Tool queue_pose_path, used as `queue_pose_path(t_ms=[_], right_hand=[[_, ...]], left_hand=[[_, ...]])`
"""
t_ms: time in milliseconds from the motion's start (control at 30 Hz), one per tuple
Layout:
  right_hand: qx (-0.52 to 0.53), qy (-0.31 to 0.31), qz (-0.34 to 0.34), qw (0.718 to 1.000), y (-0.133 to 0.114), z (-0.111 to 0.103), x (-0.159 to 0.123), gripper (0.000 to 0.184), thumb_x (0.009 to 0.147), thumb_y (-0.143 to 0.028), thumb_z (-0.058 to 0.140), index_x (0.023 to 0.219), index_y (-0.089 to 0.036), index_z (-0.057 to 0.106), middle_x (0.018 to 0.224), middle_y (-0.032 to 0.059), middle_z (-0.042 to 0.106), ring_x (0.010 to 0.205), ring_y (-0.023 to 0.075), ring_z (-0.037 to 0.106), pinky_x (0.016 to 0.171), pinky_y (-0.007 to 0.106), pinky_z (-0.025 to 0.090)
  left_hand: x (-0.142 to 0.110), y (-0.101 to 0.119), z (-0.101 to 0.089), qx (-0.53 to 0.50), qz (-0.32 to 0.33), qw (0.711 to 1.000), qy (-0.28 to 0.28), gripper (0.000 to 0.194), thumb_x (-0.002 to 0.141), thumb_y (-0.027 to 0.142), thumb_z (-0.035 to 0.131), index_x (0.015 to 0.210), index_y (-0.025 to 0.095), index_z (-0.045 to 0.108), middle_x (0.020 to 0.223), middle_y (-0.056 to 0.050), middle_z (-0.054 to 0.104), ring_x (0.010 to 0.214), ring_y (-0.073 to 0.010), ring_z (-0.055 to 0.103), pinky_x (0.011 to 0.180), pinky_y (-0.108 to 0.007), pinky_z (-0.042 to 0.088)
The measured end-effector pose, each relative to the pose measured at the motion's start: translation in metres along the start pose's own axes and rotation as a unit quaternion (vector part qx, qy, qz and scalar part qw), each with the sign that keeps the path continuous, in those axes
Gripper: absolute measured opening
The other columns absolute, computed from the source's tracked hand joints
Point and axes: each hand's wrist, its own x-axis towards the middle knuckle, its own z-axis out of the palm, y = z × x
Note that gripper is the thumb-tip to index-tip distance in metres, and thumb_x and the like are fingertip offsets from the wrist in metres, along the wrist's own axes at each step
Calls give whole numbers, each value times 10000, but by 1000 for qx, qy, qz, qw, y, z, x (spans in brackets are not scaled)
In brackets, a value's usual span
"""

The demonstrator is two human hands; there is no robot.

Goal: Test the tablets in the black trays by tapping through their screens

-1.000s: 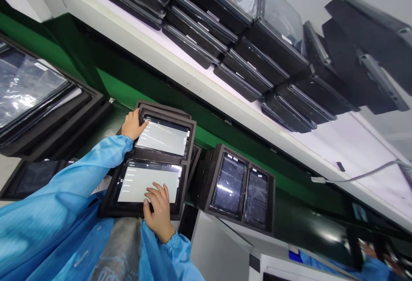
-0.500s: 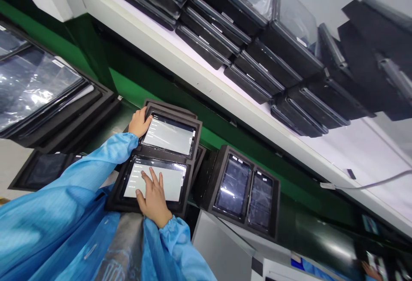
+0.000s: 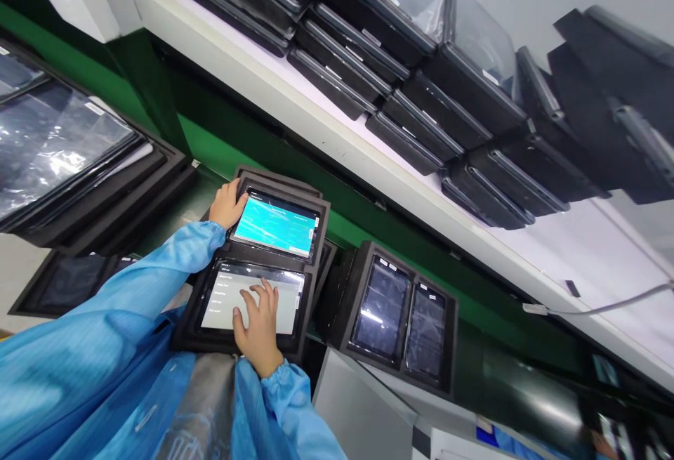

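- Okay, our left grip (image 3: 227,206) lies open and clasps nothing, resting against the left edge of the upper tablet (image 3: 274,227), whose screen glows teal.
- Our right grip (image 3: 258,326) is open too, its fingertips (image 3: 270,288) spread on the pale menu screen of the lower tablet (image 3: 251,303).
- Both tablets sit in black foam trays (image 3: 182,337), one just above the other.
- Just to the right, another foam tray (image 3: 342,305) holds two dark tablets (image 3: 382,309).
- Above us, rows of black tablets (image 3: 337,74) lie on a white shelf (image 3: 316,126).
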Motion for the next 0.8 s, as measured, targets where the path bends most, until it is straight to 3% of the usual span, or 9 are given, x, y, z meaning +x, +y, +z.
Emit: queue_pose_path(t_ms=[133, 233, 367, 500, 633, 700, 800], right_hand=[[-8, 39, 29, 999, 8, -6, 0, 321, 927, -204, 476, 1237, -176, 554, 1266, 141, 555, 1428, 304, 315, 1175, 621, 220], [-12, 94, 64, 993, 29, -14, -3, 371, 963, -248, 442, 1319, -166, 502, 1379, 158, 512, 1451, 296, 284, 1176, 611, 231], [23, 188, 210, 959, 75, -30, -19, 596, 985, -411, 405, 1474, -72, 365, 1539, 221, 348, 1475, 307, 252, 1187, 567, 255], [111, 144, 346, 920, 109, -47, -42, 742, 945, -567, 417, 1474, -47, 401, 1518, 213, 407, 1433, 310, 364, 1193, 505, 283], [179, 101, 396, 895, 107, -44, -49, 697, 914, -633, 410, 1307, -88, 593, 1315, 184, 624, 1263, 300, 568, 1104, 445, 416], [175, 132, 394, 892, 99, -38, -47, 645, 916, -637, 398, 1220, -118, 633, 1217, 167, 683, 1166, 289, 632, 1033, 422, 472], [151, 172, 390, 892, 86, -36, -42, 612, 921, -656, 368, 1134, -149, 636, 1106, 153, 721, 1048, 281, 683, 923, 398, 525]], left_hand=[[1, -2, 2, 8, 5, 1000, 0, 690, 906, 492, 383, 1500, 144, 350, 1346, -190, 483, 1258, -359, 441, 1089, -498, 383], [4, -4, 4, 4, 5, 1000, 1, 696, 903, 505, 398, 1502, 153, 349, 1370, -190, 476, 1275, -362, 438, 1093, -512, 380], [-13, -20, 0, -47, 36, 998, -8, 709, 898, 506, 385, 1485, 110, 355, 1419, -200, 462, 1328, -336, 425, 1141, -501, 345], [-84, -62, -15, -105, 53, 992, -44, 690, 902, 574, 358, 1412, 118, 449, 1409, -170, 500, 1331, -285, 455, 1179, -460, 317], [-178, -101, -28, -110, -13, 990, -89, 516, 873, 616, 387, 1138, 257, 646, 1203, -92, 635, 1213, -291, 550, 1150, -464, 377], [-211, -106, -29, -140, -57, 983, -108, 462, 861, 621, 399, 1086, 316, 663, 1167, -60, 645, 1199, -290, 565, 1145, -464, 399], [-234, -96, -29, -185, -85, 974, -98, 474, 832, 627, 447, 1136, 327, 651, 1209, -64, 622, 1245, -302, 539, 1178, -481, 365]])
